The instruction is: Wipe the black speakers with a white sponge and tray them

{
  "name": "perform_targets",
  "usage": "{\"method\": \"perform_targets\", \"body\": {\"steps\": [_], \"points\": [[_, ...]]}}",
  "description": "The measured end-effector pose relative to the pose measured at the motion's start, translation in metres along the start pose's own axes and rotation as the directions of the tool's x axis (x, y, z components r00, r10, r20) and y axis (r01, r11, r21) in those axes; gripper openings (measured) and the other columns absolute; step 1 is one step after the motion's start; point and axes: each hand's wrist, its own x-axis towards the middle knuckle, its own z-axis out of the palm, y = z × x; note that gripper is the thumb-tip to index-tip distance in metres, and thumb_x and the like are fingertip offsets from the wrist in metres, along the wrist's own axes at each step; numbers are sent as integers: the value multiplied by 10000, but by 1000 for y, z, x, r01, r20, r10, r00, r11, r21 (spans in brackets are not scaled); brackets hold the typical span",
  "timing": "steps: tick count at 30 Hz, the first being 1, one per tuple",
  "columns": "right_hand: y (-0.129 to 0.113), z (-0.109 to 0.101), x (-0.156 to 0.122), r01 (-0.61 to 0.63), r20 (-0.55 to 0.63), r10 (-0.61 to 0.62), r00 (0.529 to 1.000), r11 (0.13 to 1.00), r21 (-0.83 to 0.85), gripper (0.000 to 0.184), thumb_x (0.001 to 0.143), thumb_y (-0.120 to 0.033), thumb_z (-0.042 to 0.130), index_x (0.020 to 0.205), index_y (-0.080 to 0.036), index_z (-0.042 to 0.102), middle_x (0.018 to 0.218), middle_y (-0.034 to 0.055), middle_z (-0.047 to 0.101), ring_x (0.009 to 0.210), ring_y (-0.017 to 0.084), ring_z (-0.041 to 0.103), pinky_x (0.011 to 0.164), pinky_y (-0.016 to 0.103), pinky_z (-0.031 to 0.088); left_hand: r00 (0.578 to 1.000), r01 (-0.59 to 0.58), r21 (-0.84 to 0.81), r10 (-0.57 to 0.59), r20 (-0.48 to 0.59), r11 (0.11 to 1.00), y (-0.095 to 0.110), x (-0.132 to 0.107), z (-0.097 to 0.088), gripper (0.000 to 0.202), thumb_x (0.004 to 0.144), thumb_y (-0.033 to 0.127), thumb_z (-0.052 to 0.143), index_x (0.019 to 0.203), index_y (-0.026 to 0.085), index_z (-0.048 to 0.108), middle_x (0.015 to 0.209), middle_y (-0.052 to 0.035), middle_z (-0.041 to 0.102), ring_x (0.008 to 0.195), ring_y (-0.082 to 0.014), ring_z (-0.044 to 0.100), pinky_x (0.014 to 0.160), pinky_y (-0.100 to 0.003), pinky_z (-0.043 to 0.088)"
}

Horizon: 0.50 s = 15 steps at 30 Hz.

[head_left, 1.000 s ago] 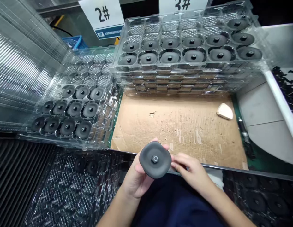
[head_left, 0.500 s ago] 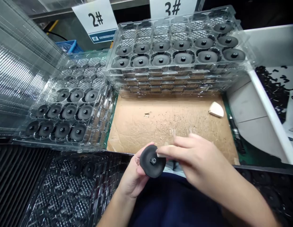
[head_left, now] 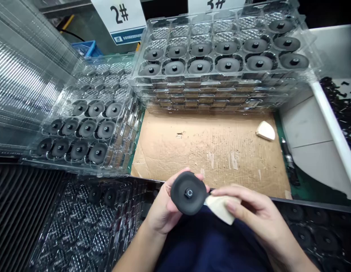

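Note:
Near the front edge of the bench, my left hand grips a round black part by its rim. Its dished face is turned up toward me, with a small stub at the centre. My right hand pinches a cream wedge-shaped sponge between thumb and fingers. One corner of that sponge lies close to the right rim of the black part; whether they touch I cannot tell. On the cardboard sheet beyond my hands lies a second cream wedge sponge.
Stacked clear trays of similar black parts stand at the back. More clear trays are at the left, and a darker tray sits lower left. A black pen lies right of the cardboard, beside a white bin with small black pieces.
My right hand has moved down and right from the black part's upper rim, turning so the sponge shows fully. The left hand still holds the part. The whole view has shifted slightly.

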Motion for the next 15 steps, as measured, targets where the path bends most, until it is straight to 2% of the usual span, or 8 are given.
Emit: {"method": "perform_targets", "body": {"steps": [3, 6, 8, 9, 10, 11, 13, 15], "points": [[-13, 3, 4, 78, -190, -92, 977, 994, -79, 175, 878, -307, 581, 1013, -290, 692, 966, 16, 687, 832, 166, 642, 654, 232, 497, 1000, 10, 3, -10, -23, 1000, -1, 0, 7, 546, 578, 352, 825, 1094, 294, 657, 1092, 19, 714, 969, -164, 671, 912, -266, 478], [-35, 17, 10, 253, -250, -329, 911, 922, -292, 259, 903, -215, 534, 1136, -296, 615, 1002, 7, 657, 822, 141, 613, 632, 230, 472, 995, 10, 42, -6, -102, 999, -3, -2, 11, 565, 532, 351, 848, 1062, 269, 674, 1045, 11, 724, 948, -153, 667, 890, -235, 478], [-44, 31, 14, 401, -160, -515, 842, 796, -452, 302, 909, -160, 492, 1199, -198, 564, 987, 48, 656, 839, 161, 594, 691, 279, 465, 987, 26, 60, -16, -159, 998, -5, -4, 10, 550, 522, 350, 854, 1035, 246, 686, 1022, -2, 721, 960, -152, 653, 892, -221, 470], [-46, 36, 16, 466, -87, -574, 814, 736, -491, 298, 910, -139, 468, 1195, -139, 556, 960, 71, 660, 833, 173, 588, 714, 306, 458, 983, 32, 62, -20, -185, 998, -5, -5, 8, 525, 536, 349, 849, 1024, 243, 688, 1021, -7, 716, 967, -156, 648, 890, -224, 471], [-47, 41, 18, 513, -5, -592, 806, 703, -492, 287, 911, -121, 443, 1173, -101, 558, 929, 81, 664, 809, 175, 583, 716, 319, 451, 977, 32, 60, -18, -214, 998, -5, -6, 6, 509, 545, 349, 846, 1018, 248, 688, 1028, -7, 710, 968, -163, 646, 886, -236, 479], [-46, 44, 20, 536, 77, -571, 817, 705, -464, 271, 911, -106, 423, 1137, -93, 571, 897, 74, 667, 779, 168, 579, 703, 314, 445, 968, 25, 60, -9, -251, 998, -5, -7, 4, 506, 549, 346, 845, 1020, 257, 683, 1041, -3, 701, 961, -171, 647, 877, -251, 489], [-46, 46, 25, 505, 217, -457, 863, 756, -416, 251, 911, -97, 405, 1056, -128, 607, 848, 40, 664, 709, 144, 563, 654, 286, 428, 945, 4, 74, 21, -327, 997, -6, -7, 2, 543, 534, 335, 854, 1040, 275, 666, 1053, 8, 691, 944, -173, 650, 853, -253, 504], [-47, 47, 30, 466, 220, -411, 884, 759, -455, 252, 914, -113, 396, 1022, -142, 622, 818, 37, 655, 680, 145, 548, 636, 287, 408, 942, 30, 114, 10, -335, 993, -9, -7, 1, 572, 508, 365, 862, 1035, 265, 662, 1023, 9, 694, 947, -170, 646, 856, -236, 499]]}}
